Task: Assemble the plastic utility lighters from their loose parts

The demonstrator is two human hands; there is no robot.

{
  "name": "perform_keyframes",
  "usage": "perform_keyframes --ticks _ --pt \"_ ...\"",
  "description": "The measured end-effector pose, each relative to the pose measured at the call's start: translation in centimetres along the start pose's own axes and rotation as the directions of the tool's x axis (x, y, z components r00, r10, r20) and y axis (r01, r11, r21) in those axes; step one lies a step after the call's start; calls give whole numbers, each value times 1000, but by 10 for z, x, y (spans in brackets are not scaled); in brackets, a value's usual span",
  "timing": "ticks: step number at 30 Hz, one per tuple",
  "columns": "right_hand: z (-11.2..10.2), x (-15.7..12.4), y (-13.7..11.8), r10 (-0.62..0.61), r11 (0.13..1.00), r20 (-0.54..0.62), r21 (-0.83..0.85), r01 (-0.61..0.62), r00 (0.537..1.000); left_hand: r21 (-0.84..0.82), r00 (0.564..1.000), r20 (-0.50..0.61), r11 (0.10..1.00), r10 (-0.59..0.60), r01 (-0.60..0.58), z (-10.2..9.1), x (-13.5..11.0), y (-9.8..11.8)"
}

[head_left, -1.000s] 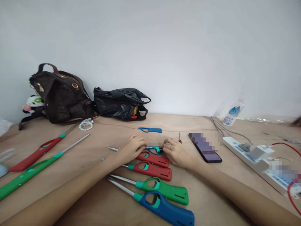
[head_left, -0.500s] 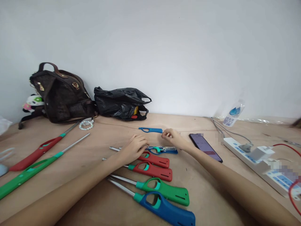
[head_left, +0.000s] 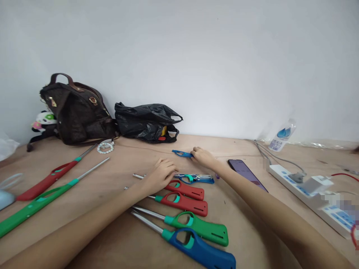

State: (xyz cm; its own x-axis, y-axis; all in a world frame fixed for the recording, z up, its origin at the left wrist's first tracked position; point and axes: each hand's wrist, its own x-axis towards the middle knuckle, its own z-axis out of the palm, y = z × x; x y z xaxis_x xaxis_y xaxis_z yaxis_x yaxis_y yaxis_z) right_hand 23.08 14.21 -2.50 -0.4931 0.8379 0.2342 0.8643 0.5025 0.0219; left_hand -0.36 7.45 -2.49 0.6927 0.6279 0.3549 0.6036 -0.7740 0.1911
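My left hand (head_left: 162, 174) is bent over the front of an opened blue gas lighter (head_left: 206, 179), its fingers curled around the barrel end; the grip itself is partly hidden. That lighter's handle lies with metal inner parts and a teal trigger exposed. Farther back, my right hand (head_left: 204, 158) pinches the right end of a loose blue handle shell (head_left: 182, 153). Nearer me lie a red lighter (head_left: 189, 190) partly beneath my left hand, another red lighter (head_left: 187, 205), a green lighter (head_left: 204, 228) and a blue lighter (head_left: 204, 250), all with handles pointing right.
At left lie a long red lighter (head_left: 47, 180), a green one (head_left: 33, 207) and a bead bracelet (head_left: 105, 148). A dark backpack (head_left: 81, 116) and black plastic bag (head_left: 146, 123) stand by the wall. On the right are a phone (head_left: 245, 173), power strip (head_left: 291, 183) and bottle (head_left: 282, 138).
My right hand has moved slightly left and closed on the end of the blue shell, which is now tilted a little. My left hand stays over the opened lighter.
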Motion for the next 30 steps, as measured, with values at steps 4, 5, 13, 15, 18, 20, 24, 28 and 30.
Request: perform_keyframes --ticks 4,5,13,15,18,20,24,28,30 --pt "-17 -28 13 -11 1000 -56 22 12 998 25 999 -36 1000 5 -4 -1 0 -1" --pt "-21 -37 15 -18 999 -68 33 20 998 23 998 -68 1000 -6 8 -2 1 0" --pt "-17 -106 8 -185 946 -181 235 225 966 -52 990 -139 998 -30 23 -1 3 -1" --pt "-11 -114 5 -193 944 -207 228 239 959 -63 996 -91 998 2 -7 3 2 -3" --pt "-3 -118 2 -203 948 -248 193 254 947 -64 998 -62 998 20 -24 8 1 -4" --pt "0 -118 1 -209 950 -263 174 260 942 -60 999 -44 998 25 -28 9 1 -4" --pt "1 -118 0 -209 953 -263 162 257 942 -62 999 -4 997 34 -34 7 0 -2" --pt "0 -118 -2 -201 952 -249 179 249 947 -71 999 0 997 32 -32 7 1 -1" --pt "0 -118 -2 -198 953 -246 181 245 949 -75 1000 -4 997 24 -24 7 0 -2"
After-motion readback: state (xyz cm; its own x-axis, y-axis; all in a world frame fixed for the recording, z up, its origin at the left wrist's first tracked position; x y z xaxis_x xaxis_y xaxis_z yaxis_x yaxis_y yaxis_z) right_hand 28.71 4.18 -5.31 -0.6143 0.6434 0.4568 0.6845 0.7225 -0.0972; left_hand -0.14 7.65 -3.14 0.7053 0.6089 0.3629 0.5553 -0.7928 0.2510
